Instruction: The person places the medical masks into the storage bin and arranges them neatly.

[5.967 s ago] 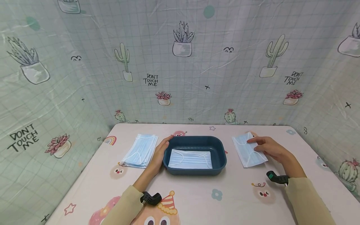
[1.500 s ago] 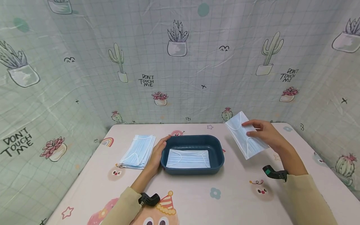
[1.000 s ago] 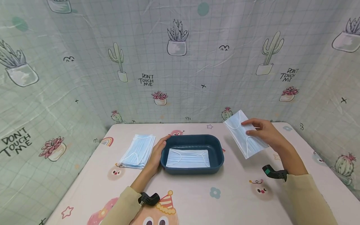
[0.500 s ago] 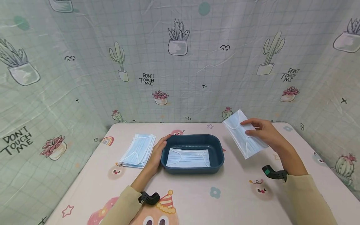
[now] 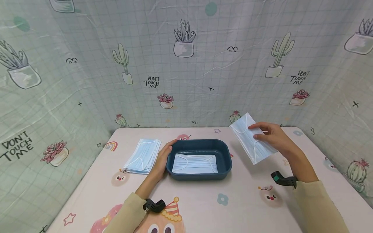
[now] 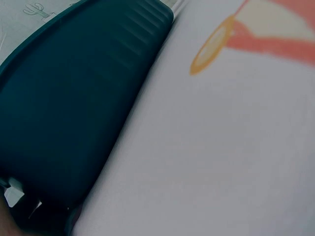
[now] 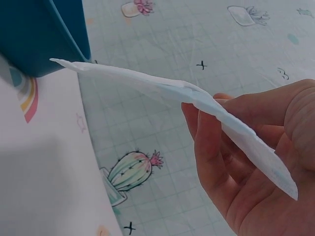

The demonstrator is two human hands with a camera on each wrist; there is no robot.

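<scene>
Grey-green cloth (image 5: 198,77) printed with potted cacti hangs behind and beside your pale pink table (image 5: 201,204), which carries cartoon faces, stars and a rainbow. Your right hand (image 5: 272,136) pinches a mask (image 5: 244,137) between thumb and fingers, holding it above the table, to the right of the blue box (image 5: 201,177) and apart from it. Expect it to be very light, soft and bendy, a bit slick on the surface, easily creased but hard to break; the pleated middle looks a surer hold than the loose ear loops. It is pale blue with white edges, thin and tilted, one loop curving across its face; whether it is one mask or several together is hard to tell. Your left hand (image 5: 161,158) rests along the box's left end, fingers fairly straight, a fingertip at the rim; you can't see the thumb. Inside the box, masks (image 5: 195,164) lie flat towards the near side. A fanned pile of masks (image 5: 142,157) sits just left of your left hand.
</scene>
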